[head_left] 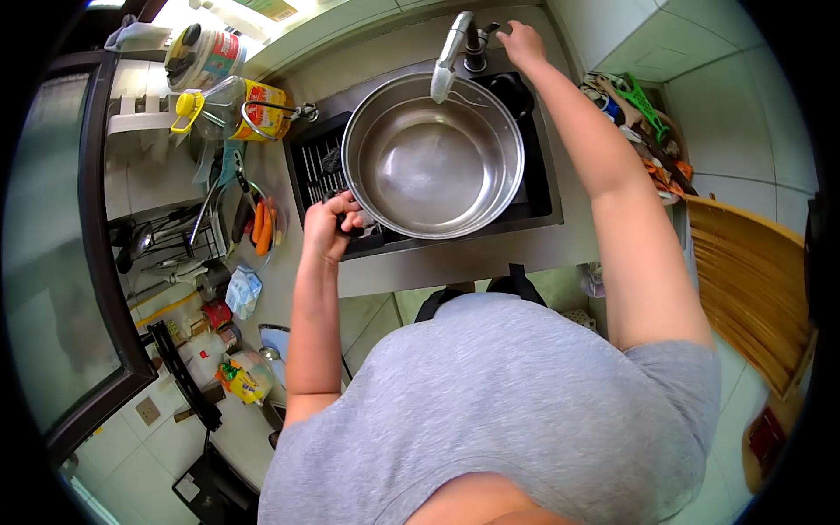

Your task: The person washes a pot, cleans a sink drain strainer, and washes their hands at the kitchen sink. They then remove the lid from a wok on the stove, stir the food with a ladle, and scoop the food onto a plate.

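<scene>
A large stainless steel pot (426, 171) sits over the black sink (544, 197), tilted little if at all. My left hand (331, 226) is closed around the pot's black side handle (352, 222) at the lower left. The second black handle (512, 94) is at the upper right, under no hand. Above the pot's far rim hangs the faucet (451, 57), with a pale sleeve on its spout. My right hand (523, 47) is stretched out beside the faucet lever (493, 28), thumb and finger apart; contact is hard to make out. Whether the pot holds water, I cannot tell.
An oil bottle (226, 109) with a yellow cap stands at the left, near a plastic tub (206, 57). Carrots (262, 227) and a knife (240, 217) lie below it. A cluttered utensil holder (634, 109) and a bamboo board (744, 280) are at the right.
</scene>
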Demonstrator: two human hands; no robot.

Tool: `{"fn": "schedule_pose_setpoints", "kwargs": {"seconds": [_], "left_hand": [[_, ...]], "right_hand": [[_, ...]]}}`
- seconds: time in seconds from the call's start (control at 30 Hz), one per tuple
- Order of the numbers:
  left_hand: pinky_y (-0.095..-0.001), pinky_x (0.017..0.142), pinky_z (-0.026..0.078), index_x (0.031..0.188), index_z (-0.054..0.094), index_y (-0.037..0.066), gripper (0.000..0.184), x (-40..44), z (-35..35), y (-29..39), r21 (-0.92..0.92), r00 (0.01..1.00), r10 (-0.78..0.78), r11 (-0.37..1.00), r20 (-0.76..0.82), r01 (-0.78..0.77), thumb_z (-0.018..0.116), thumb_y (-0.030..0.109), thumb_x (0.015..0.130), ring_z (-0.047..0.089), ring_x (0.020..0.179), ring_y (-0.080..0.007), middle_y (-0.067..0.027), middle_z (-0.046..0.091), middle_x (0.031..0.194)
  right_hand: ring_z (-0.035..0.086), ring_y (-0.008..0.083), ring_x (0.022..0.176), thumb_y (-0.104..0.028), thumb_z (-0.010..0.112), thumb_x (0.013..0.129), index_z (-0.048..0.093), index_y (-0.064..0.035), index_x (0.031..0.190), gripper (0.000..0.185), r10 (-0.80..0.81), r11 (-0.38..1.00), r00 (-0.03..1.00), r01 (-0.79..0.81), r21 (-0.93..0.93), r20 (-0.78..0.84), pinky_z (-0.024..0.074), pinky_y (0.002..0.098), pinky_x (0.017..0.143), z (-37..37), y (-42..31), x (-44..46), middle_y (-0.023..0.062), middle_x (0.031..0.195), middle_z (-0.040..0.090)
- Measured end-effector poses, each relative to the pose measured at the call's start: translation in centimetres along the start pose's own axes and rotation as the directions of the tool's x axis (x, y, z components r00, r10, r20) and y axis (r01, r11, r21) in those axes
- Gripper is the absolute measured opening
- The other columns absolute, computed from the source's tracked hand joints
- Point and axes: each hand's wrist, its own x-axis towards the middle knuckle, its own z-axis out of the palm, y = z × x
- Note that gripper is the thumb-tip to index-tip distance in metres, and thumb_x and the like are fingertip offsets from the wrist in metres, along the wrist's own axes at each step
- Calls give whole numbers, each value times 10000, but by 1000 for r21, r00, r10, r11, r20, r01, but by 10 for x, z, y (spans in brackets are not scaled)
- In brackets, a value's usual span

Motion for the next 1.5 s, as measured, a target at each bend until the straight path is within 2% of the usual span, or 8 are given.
{"fn": "schedule_pose_setpoints", "kwargs": {"seconds": [0.07, 0.2, 0.27, 0.4, 0.6, 0.67, 1.3, 1.5], "left_hand": [[-296, 534, 400, 1050, 498, -173, 341, -7, 6, -6, -26, 999, 35, 999, -18, -36, 483, -30, 741, 386, 447, -117, -133, 547, 782], [-286, 526, 386, 1045, 491, -168, 314, -15, 14, -11, -90, 993, 13, 996, -113, -23, 479, -80, 744, 359, 436, -108, -166, 591, 922], [-279, 534, 393, 1030, 496, -172, 298, -13, 9, -17, -154, 996, -7, 988, -84, -6, 484, -97, 742, 360, 453, -103, -181, 594, 996], [-285, 542, 407, 1032, 495, -195, 298, -17, 13, -22, -256, 993, -49, 967, -107, 20, 469, -109, 748, 358, 462, -109, -231, 561, 1122], [-295, 542, 416, 950, 508, -200, 236, -17, 9, -32, -284, 991, -56, 959, -124, 19, 470, -125, 730, 377, 478, -115, -224, 567, 1063], [-295, 541, 424, 916, 515, -185, 201, -15, 5, -35, -299, 992, -56, 954, -113, 20, 471, -127, 728, 381, 479, -120, -215, 570, 1033], [-325, 527, 453, 727, 550, -127, 70, -29, 14, -39, -370, 985, -37, 929, -170, -29, 488, -114, 756, 433, 508, -161, -157, 542, 715], [-327, 528, 459, 698, 548, -116, 72, -49, 13, -40, -330, 980, 45, 938, -191, -108, 497, -105, 748, 464, 509, -168, -142, 544, 678]], "right_hand": [[616, 335, 994, -316, 623, 846, 646, -22, 1112, 397, -79, 995, 996, 77, 65, 28, 489, 423, 852, 36, 19, 36, 184, 1014, 670], [626, 290, 1030, -277, 600, 845, 638, -52, 1152, 382, 79, 822, 929, -266, 504, 362, 490, 396, 873, 69, 18, 67, 152, 1060, 675], [685, 294, 677, -257, 615, 809, 739, -73, 854, 227, 299, 652, 914, -405, 641, 274, 543, 425, 665, 59, -5, 61, 164, 808, 709], [682, 253, 634, -65, 610, 804, 707, 9, 878, 143, 22, 951, 999, -35, 306, 47, 546, 352, 560, 50, -1, 74, 168, 749, 692], [689, 223, 639, 21, 647, 760, 707, 13, 886, 139, 33, 928, 991, -79, 365, 129, 552, 337, 564, 26, 2, 73, 154, 732, 695], [620, 258, 1065, -258, 592, 836, 640, -95, 1175, 380, -81, 987, 992, 94, -132, 97, 480, 372, 901, 37, 38, 84, 115, 1131, 664], [569, 267, 1152, -356, 583, 812, 537, -111, 1323, 569, -119, 961, 940, 28, 277, 319, 423, 334, 967, 47, 34, 77, 128, 1239, 612], [610, 323, 1052, -400, 573, 858, 505, -54, 1318, 580, -148, 963, 938, 209, -170, 315, 477, 379, 873, -16, 0, -11, 193, 1165, 627]]}}
